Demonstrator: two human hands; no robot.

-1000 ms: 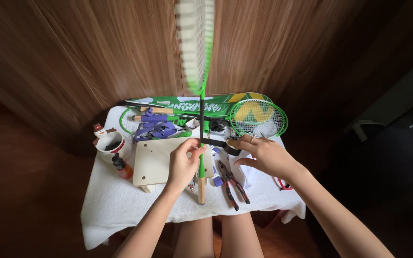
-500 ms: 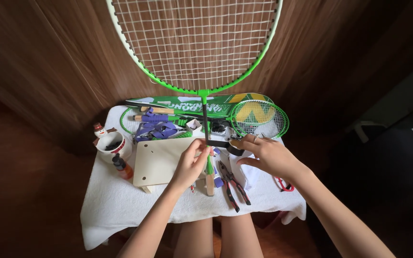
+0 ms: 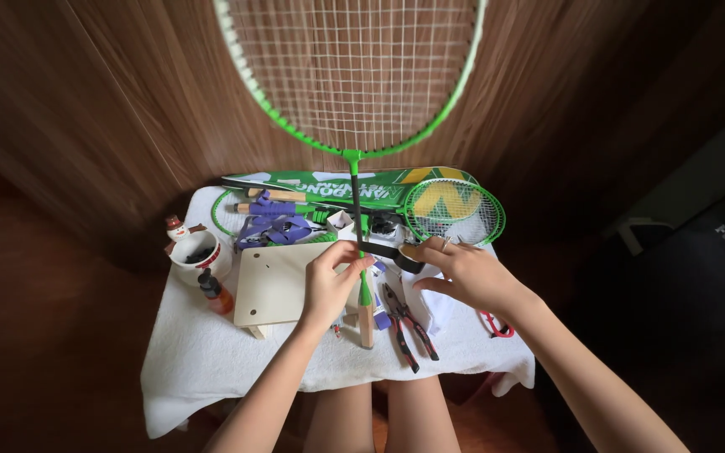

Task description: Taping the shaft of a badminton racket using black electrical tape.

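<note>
Two hands, left hand (image 3: 329, 285) and right hand (image 3: 463, 273), hold one upright racket (image 3: 354, 75).

A racket (image 3: 354, 92) stands upright at the middle of a cloth-covered table (image 3: 211, 369), head toward the wall. A board (image 3: 274, 281) lies left of its handle, pliers (image 3: 409, 315) right. A mug (image 3: 195, 252) sits at the far left edge, a second racket (image 3: 455, 210) on its case (image 3: 329, 186) behind.
</note>
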